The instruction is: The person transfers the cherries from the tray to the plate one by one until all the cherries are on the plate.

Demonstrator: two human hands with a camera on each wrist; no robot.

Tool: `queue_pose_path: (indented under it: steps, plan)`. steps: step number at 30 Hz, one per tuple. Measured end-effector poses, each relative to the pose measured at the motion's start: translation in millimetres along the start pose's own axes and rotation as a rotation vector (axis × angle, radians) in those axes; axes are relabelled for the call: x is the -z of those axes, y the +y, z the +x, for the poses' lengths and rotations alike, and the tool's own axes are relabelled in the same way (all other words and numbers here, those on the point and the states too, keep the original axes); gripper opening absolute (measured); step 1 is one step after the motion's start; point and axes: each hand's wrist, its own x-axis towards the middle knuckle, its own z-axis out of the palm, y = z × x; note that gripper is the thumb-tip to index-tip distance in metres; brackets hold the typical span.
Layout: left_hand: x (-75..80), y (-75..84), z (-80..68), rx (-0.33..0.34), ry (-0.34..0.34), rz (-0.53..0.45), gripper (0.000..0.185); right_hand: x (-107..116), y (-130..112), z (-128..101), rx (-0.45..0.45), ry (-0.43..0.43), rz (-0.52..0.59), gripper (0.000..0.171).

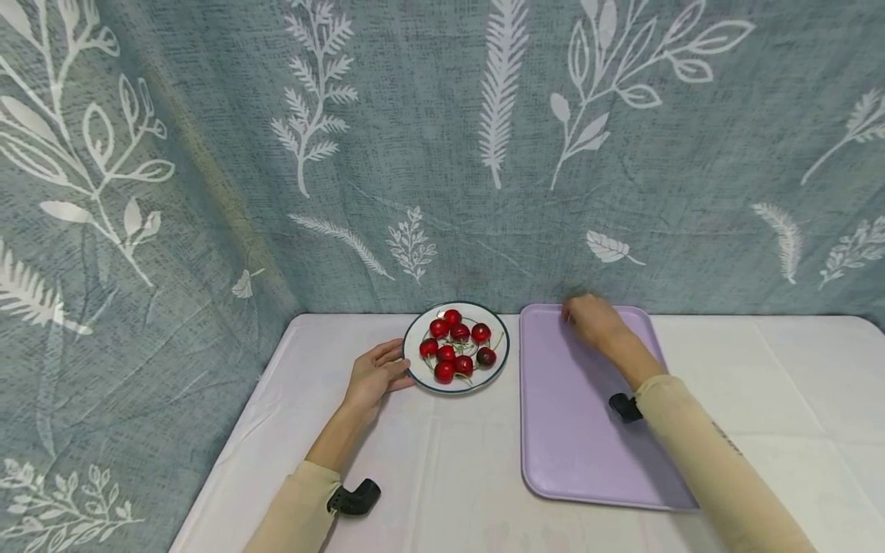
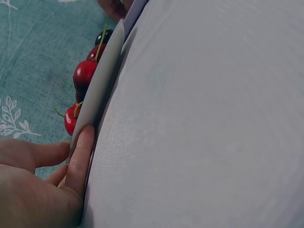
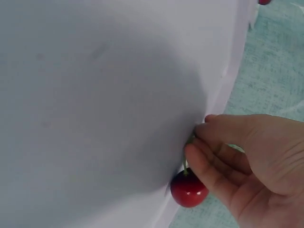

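Red cherry [image 3: 189, 190] hangs by its stem, pinched in the right hand [image 1: 593, 321] over the lilac tray's [image 1: 574, 445] far left corner (stem upright). Left hand [image 1: 376, 376], fingers straight, touches the plate [image 1: 415, 372] of cherries [image 1: 458, 347], just left of the tray.

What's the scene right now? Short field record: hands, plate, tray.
left hand: open, fingers touching the plate rim
right hand: pinches a cherry by its stem at the tray's far left corner
plate: white, dark rim, holds eight cherries
tray: lilac, right of the plate
table: white cloth
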Motion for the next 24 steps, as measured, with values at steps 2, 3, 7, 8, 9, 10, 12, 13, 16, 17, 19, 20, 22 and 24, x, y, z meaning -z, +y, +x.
queue_pose_path:
  steps: [2,3,7,8,9,10,12,13,16,17,19,20,22,24]
  plan:
    - [0.6,-0.1,-0.4,-0.003,0.0,0.002,0.05,-0.9,0.4,-1.7,-0.008,0.024,0.005,0.013]
    - [0.9,-0.2,-0.5,-0.005,0.0,0.002,0.05,-1.5,0.7,-2.7,-0.015,0.037,0.006,0.012]
    - [2.2,-0.8,-1.1,-0.013,0.002,-0.003,0.05,-4.6,1.6,-6.5,-0.035,0.082,0.008,0.012]
    - [2.3,-0.9,-1.3,-0.013,0.002,-0.005,0.05,-5.0,1.8,-7.3,-0.036,0.087,0.005,0.012]
    - [2.2,-1.0,-1.4,-0.012,0.002,-0.006,0.05,-4.9,1.7,-8.2,-0.034,0.09,0.004,0.013]
    - [2.2,-1.1,-1.6,-0.013,0.001,-0.007,0.05,-4.5,1.5,-9.0,-0.037,0.089,0.0,0.013]
    - [2.5,-1.1,-1.6,-0.013,0.004,-0.007,0.05,-3.0,1.4,-10.9,-0.045,0.087,-0.01,0.014]
    - [2.6,-1.1,-1.6,-0.013,0.005,-0.007,0.05,-1.9,1.3,-12.0,-0.05,0.088,-0.014,0.014]
    - [2.3,-1.3,-1.3,-0.015,0.002,-0.007,0.049,0.1,2.9,-15.3,-0.057,0.097,-0.016,0.015]
    - [2.2,-1.6,-1.2,-0.017,0.001,-0.008,0.049,0.3,3.7,-16.3,-0.053,0.105,-0.013,0.015]
    - [1.9,-1.8,-1.2,-0.02,-0.001,-0.006,0.049,0.0,5.9,-18.0,-0.036,0.119,-0.007,0.015]
    - [1.7,-2.0,-1.0,-0.022,-0.004,-0.008,0.049,-0.4,7.0,-18.9,-0.023,0.123,-0.005,0.015]
    - [1.4,-2.2,-0.9,-0.025,-0.008,-0.008,0.049,-0.8,9.3,-20.5,-0.014,0.121,0.001,0.015]
    - [1.3,-2.1,-0.5,-0.027,-0.01,-0.008,0.049,-1.0,11.7,-21.3,-0.009,0.111,0.005,0.015]
